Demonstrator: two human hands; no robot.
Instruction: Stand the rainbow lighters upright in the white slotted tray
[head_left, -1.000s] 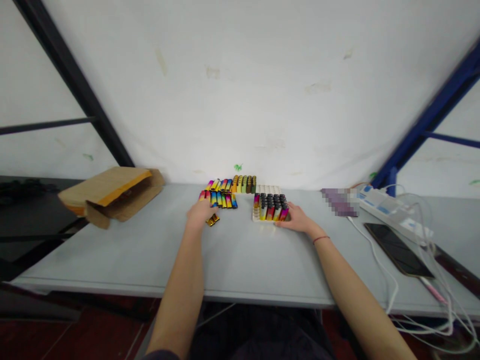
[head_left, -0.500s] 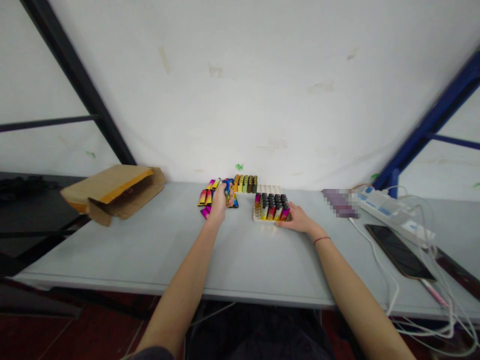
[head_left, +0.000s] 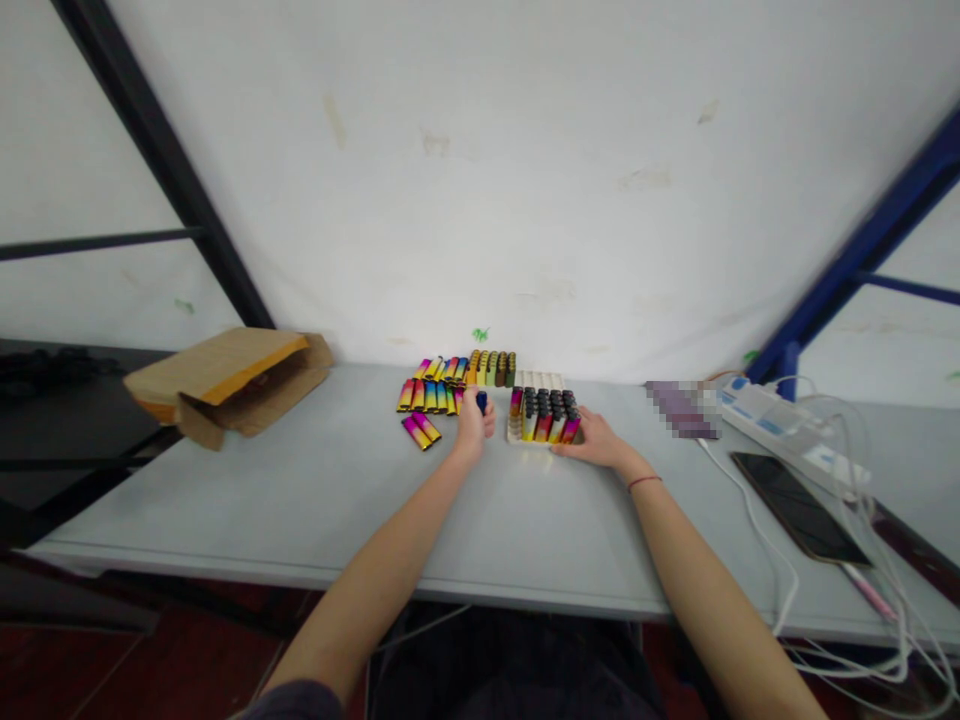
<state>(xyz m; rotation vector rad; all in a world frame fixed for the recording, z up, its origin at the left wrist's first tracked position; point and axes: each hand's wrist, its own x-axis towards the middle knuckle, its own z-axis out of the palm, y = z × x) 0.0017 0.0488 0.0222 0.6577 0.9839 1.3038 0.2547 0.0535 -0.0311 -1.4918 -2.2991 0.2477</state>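
My left hand [head_left: 472, 430] is closed around a lighter [head_left: 481, 399], whose dark blue end shows above the fingers. The hand is between the loose lighters and a white tray [head_left: 514, 437]. Upright lighters [head_left: 551, 415] with dark tops stand in rows in that tray, and its left end shows bare slots. My right hand [head_left: 595, 440] grips the tray's right end, thumb along the front edge and fingers behind. Left of my left hand, several colourful lighters [head_left: 431, 396] lie flat in rows. Two purple-yellow lighters [head_left: 421, 430] lie nearer to me.
Behind stand a block of yellow and green lighters [head_left: 491, 368] and another white tray [head_left: 540, 380]. An open cardboard package [head_left: 232, 375] lies at the left. At the right are a power strip [head_left: 787, 425], a phone [head_left: 799, 505], a blurred purple item [head_left: 682, 410] and white cables [head_left: 757, 520].
My left hand has moved right and slightly toward me, away from the loose lighters, with a lighter in it. The rows it covered now show. My right hand stays on the tray.
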